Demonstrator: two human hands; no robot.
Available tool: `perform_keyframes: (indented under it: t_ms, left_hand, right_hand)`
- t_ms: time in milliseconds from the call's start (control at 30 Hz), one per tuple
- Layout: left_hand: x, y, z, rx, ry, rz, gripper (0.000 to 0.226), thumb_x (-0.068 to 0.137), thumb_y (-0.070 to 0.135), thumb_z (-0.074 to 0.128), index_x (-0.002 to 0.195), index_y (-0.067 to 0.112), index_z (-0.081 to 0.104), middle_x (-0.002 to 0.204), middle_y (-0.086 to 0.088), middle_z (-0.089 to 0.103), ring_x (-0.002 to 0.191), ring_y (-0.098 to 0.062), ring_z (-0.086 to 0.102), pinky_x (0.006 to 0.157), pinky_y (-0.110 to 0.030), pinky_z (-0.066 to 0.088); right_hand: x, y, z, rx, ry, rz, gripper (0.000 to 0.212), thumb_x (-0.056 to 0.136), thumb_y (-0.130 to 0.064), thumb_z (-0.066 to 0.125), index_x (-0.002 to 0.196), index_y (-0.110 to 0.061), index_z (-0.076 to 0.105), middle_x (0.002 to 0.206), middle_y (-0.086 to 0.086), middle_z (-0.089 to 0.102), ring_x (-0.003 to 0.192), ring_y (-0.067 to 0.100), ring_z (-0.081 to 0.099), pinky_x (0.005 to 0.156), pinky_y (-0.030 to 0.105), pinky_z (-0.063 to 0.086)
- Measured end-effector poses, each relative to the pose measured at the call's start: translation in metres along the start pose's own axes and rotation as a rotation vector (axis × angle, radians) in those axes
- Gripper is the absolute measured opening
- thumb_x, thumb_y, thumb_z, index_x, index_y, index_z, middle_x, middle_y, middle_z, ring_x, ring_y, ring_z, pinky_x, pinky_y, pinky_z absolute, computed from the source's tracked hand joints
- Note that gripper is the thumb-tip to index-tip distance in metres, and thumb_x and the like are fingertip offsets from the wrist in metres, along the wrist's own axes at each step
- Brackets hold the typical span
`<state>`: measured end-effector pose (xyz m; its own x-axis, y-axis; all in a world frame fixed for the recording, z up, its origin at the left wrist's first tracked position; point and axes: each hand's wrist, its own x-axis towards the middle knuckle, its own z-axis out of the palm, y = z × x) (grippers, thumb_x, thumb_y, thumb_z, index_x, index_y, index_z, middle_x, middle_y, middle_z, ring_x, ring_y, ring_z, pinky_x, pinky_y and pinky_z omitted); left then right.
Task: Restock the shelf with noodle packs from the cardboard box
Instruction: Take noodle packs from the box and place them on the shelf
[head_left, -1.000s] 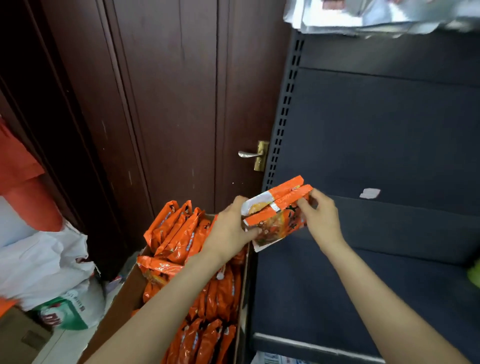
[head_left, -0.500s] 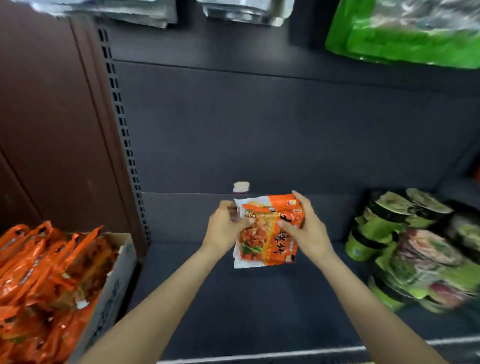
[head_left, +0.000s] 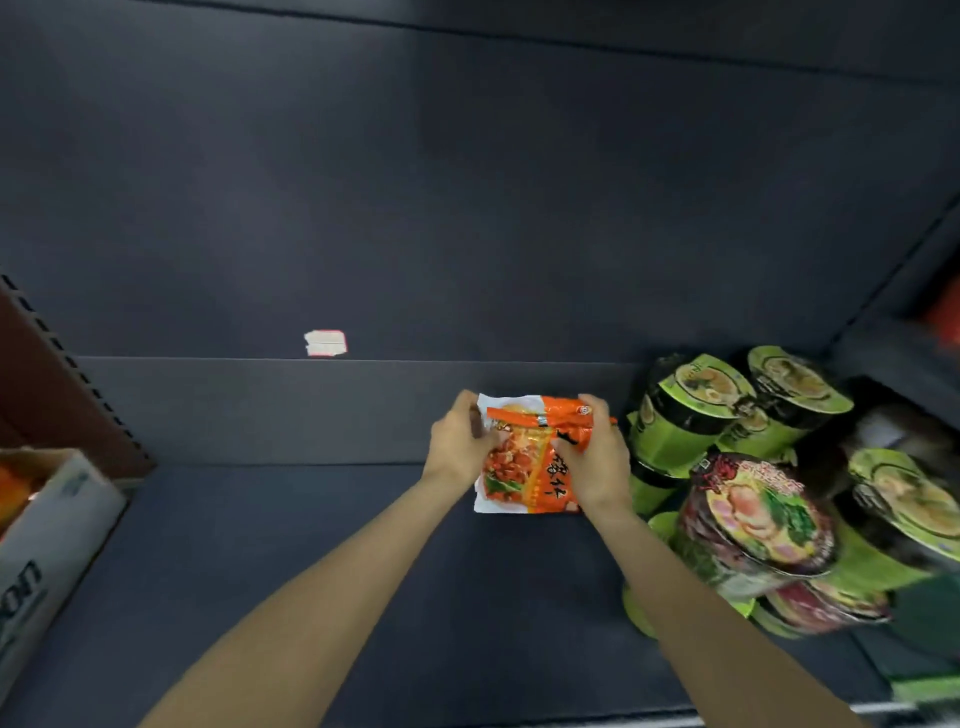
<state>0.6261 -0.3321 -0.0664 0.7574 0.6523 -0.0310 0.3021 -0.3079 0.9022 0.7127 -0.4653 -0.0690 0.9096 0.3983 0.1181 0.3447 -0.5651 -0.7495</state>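
Now left hand (head_left: 460, 446), right hand (head_left: 593, 462) grip noodle pack (head_left: 524, 467) sides, arms outstretched over shelf (head_left: 260, 545).

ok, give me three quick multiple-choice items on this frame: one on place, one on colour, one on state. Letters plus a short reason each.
1. Where is the cardboard box?
A. at the left edge
B. on the top shelf
C. behind the cup noodles

2. What is the main colour of the held noodle pack?
A. blue
B. orange
C. purple

3. How is the pack held?
A. by the left hand alone
B. lying free on the shelf
C. by both hands

Answers:
1 A: the box sits at the far left, beside the shelf.
2 B: its wrapper is orange with a white edge.
3 C: the left hand and right hand grip its two sides, next to the cup noodles.
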Motion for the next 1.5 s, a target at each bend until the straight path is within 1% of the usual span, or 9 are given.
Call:
perform_keyframes:
  t_ms: [233, 367, 467, 600, 800, 967, 1067, 1233, 1500]
  left_hand:
    - [0.02, -0.01, 0.031, 0.116, 0.061, -0.038, 0.023, 0.087, 0.002, 0.056, 0.104, 0.015, 0.049, 0.107, -0.011, 0.056, 0.092, -0.02, 0.054, 0.073, -0.029, 0.044]
    - [0.025, -0.01, 0.033, 0.076, 0.033, -0.049, 0.024, 0.087, 0.008, 0.062, 0.108, 0.011, 0.049, 0.104, -0.012, 0.062, 0.094, -0.021, 0.059, 0.079, -0.032, 0.05]
    - [0.028, -0.008, 0.034, 0.06, 0.026, -0.035, 0.027, 0.087, 0.01, 0.062, 0.11, 0.013, 0.05, 0.102, -0.01, 0.063, 0.095, -0.021, 0.06, 0.078, -0.029, 0.05]
    - [0.029, -0.009, 0.037, 0.037, 0.033, -0.005, 0.025, 0.087, 0.008, 0.059, 0.106, 0.019, 0.047, 0.098, -0.008, 0.064, 0.094, -0.02, 0.062, 0.081, -0.036, 0.053]
    - [0.027, -0.004, 0.046, 0.032, -0.014, 0.022, 0.025, 0.088, 0.015, 0.061, 0.108, 0.019, 0.047, 0.098, -0.003, 0.063, 0.092, -0.016, 0.06, 0.076, -0.027, 0.05]
    - [0.019, -0.006, 0.036, 0.104, 0.007, 0.014, 0.042, 0.087, 0.017, 0.062, 0.124, 0.015, 0.041, 0.116, -0.003, 0.059, 0.102, -0.014, 0.056, 0.08, -0.025, 0.047]
    - [0.007, -0.006, 0.018, 0.296, 0.078, 0.091, 0.035, 0.089, 0.02, 0.058, 0.122, 0.018, 0.046, 0.123, -0.001, 0.055, 0.108, -0.016, 0.055, 0.085, -0.034, 0.05]
    - [-0.022, -0.005, -0.029, 0.508, 0.28, 0.211, 0.021, 0.092, 0.022, 0.052, 0.112, 0.017, 0.055, 0.111, 0.001, 0.059, 0.098, -0.018, 0.057, 0.071, -0.031, 0.044]
    - [-0.081, -0.045, -0.157, 0.645, 0.471, 0.184, 0.017, 0.092, 0.022, 0.053, 0.104, 0.012, 0.06, 0.098, -0.004, 0.064, 0.092, -0.025, 0.059, 0.073, -0.036, 0.047]
  right_hand:
    - [0.018, 0.015, 0.016, -0.115, 0.039, 0.063, 0.056, 0.087, -0.015, 0.065, 0.136, -0.023, 0.039, 0.129, 0.016, 0.037, 0.12, 0.032, 0.042, 0.099, 0.04, 0.041]
    - [0.016, 0.012, 0.017, -0.388, 0.05, -0.045, 0.057, 0.086, -0.026, 0.065, 0.138, -0.023, 0.041, 0.149, 0.013, 0.017, 0.138, 0.032, 0.017, 0.105, 0.042, 0.034]
    - [0.015, 0.014, 0.017, -0.49, 0.026, -0.165, 0.059, 0.087, -0.027, 0.064, 0.141, -0.024, 0.039, 0.154, 0.008, 0.018, 0.144, 0.027, 0.01, 0.106, 0.045, 0.032]
    - [0.019, 0.018, 0.02, -0.436, -0.101, -0.224, 0.059, 0.091, -0.024, 0.059, 0.144, -0.025, 0.033, 0.151, 0.0, 0.025, 0.139, 0.021, 0.023, 0.105, 0.037, 0.034]
    - [0.024, 0.029, 0.018, -0.445, -0.048, -0.229, 0.056, 0.092, -0.028, 0.057, 0.143, -0.024, 0.035, 0.148, 0.002, 0.031, 0.135, 0.021, 0.03, 0.11, 0.033, 0.028]
    - [0.02, 0.02, 0.014, -0.379, -0.064, -0.278, 0.055, 0.09, -0.022, 0.06, 0.14, -0.022, 0.039, 0.148, 0.001, 0.032, 0.136, 0.02, 0.029, 0.11, 0.032, 0.029]
    - [0.011, 0.006, 0.015, -0.286, -0.067, -0.31, 0.048, 0.09, -0.016, 0.059, 0.136, -0.018, 0.046, 0.144, 0.0, 0.037, 0.135, 0.019, 0.03, 0.109, 0.031, 0.031]
    - [-0.009, -0.036, 0.029, -0.154, -0.163, -0.348, 0.041, 0.093, -0.018, 0.054, 0.133, -0.018, 0.048, 0.133, 0.0, 0.046, 0.126, 0.016, 0.041, 0.101, 0.028, 0.038]
    - [-0.063, -0.13, 0.103, -0.046, -0.388, -0.509, 0.025, 0.093, -0.019, 0.05, 0.117, -0.017, 0.059, 0.112, 0.002, 0.055, 0.104, 0.018, 0.056, 0.089, 0.038, 0.048]
